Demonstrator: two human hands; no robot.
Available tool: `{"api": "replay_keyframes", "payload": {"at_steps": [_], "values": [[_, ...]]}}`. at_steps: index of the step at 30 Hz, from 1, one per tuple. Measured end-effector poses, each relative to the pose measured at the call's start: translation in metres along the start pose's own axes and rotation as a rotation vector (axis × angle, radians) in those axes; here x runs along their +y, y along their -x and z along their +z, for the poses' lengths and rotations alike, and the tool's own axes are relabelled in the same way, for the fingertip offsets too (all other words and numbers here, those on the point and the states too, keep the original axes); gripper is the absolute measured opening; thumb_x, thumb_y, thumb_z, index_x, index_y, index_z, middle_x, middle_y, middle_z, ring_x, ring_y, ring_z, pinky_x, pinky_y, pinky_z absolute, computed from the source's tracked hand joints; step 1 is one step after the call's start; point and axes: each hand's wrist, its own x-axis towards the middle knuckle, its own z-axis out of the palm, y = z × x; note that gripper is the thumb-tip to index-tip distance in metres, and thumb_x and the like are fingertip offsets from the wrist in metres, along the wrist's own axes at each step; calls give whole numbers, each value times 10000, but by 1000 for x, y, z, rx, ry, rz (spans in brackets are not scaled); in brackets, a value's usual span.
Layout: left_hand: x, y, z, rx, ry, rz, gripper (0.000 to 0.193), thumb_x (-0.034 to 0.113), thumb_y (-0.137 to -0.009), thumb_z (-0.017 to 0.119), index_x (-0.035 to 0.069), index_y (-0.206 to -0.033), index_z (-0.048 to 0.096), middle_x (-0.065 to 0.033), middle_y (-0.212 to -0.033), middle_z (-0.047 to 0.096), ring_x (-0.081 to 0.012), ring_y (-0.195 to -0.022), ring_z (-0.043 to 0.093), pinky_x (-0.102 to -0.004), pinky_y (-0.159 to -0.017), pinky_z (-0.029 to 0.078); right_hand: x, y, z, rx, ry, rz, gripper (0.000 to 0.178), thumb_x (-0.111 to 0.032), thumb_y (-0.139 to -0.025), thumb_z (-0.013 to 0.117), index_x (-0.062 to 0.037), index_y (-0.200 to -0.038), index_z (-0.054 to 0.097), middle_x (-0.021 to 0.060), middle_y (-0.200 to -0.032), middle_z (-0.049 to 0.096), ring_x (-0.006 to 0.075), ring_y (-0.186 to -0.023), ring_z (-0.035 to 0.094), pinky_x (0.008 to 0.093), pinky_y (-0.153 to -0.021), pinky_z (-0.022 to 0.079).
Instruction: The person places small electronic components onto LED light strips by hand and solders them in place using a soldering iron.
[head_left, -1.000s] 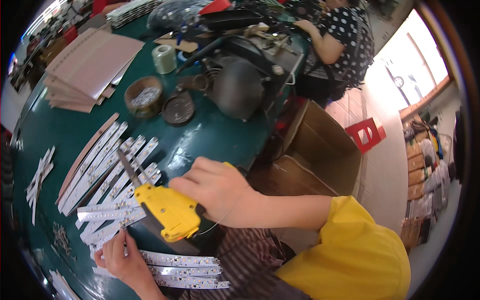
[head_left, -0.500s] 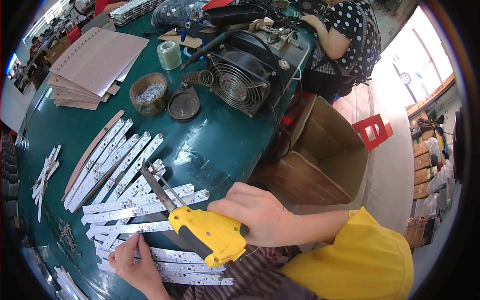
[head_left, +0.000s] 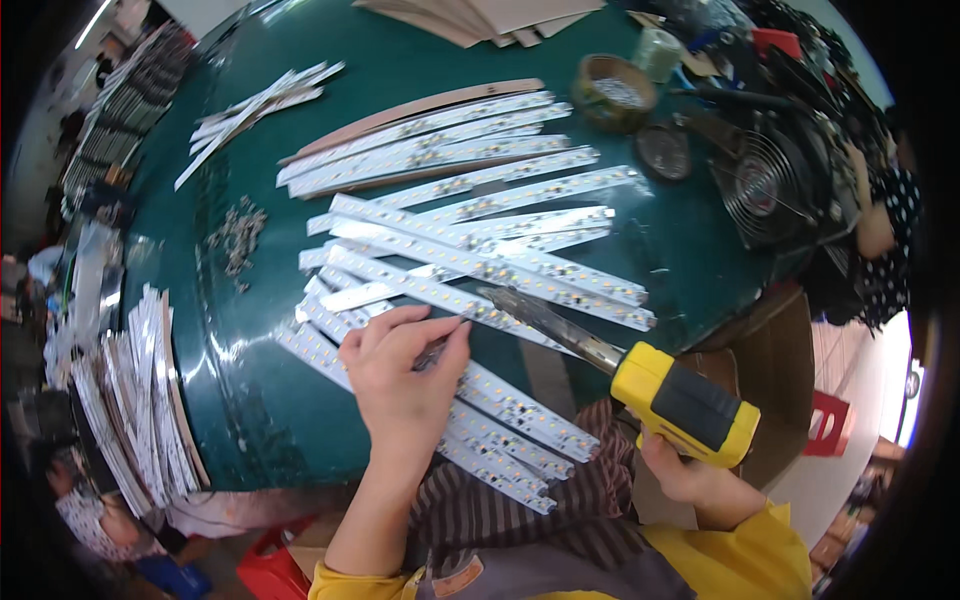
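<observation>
A yellow and black soldering gun (head_left: 690, 400) is gripped by my right hand (head_left: 680, 470), its long metal tip slanting up and left over the strips. White LED strips (head_left: 520, 270) lie in overlapping rows and crossings before me. Over the nearer ones is my left hand (head_left: 400, 375), its thumb and fingers curled together in a pinch; whatever is between them is too small to make out. The strips nearest my body (head_left: 515, 400) overhang toward my striped apron (head_left: 470, 520).
Small metal parts (head_left: 240, 240) lie piled on the green table (head_left: 250, 370). More strips (head_left: 160, 400) stand bundled at left; others (head_left: 260, 105) lie at far left. A round tub (head_left: 615, 95), a fan (head_left: 765, 190) and a cardboard box (head_left: 775, 370) are at right.
The view has swung, so the table sits further right in it. My left hand has risen from a strip's edge to above the strips; my right hand still holds the soldering gun.
</observation>
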Motion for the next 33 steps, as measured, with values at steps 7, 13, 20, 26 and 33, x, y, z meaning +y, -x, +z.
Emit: {"api": "replay_keyframes", "payload": {"at_steps": [7,13,20,26,33], "values": [[-6,0,0,18,24,-3,132,103,-703,817,108,-820,757,-19,-822,692,-164,-928,649,-383,-870,339,5,-3,5,-122,-52,59,275,-110,-858,683,-7,-1109,643,81,-920,659,177,-757,629,279,-664,500],[-2,-1,-2,-21,-8,-30,135,125,-704,810,108,-832,772,-81,-946,719,-185,-894,662,-377,-924,372,10,2,1,-165,20,-31,337,-60,-912,618,14,-1234,553,82,-990,663,121,-821,617,257,-711,499],[-1,-1,-1,6,-29,4,127,113,-697,804,106,-820,771,-88,-908,718,-197,-934,665,-382,-910,371,12,1,2,-169,-5,-71,385,-37,-908,612,10,-1280,524,97,-1028,660,145,-846,624,268,-717,504],[-3,1,1,26,3,43,125,93,-705,798,107,-818,744,8,-788,687,-185,-947,644,-393,-883,316,14,4,0,-182,8,-78,386,-48,-893,646,6,-1259,533,91,-977,646,159,-817,621,274,-713,504],[-5,-1,3,28,13,35,123,97,-706,803,112,-812,744,11,-781,686,-186,-950,645,-392,-879,319,13,15,-5,-185,-58,94,358,-107,-932,630,26,-1250,533,96,-965,637,142,-749,590,263,-688,490]]}}
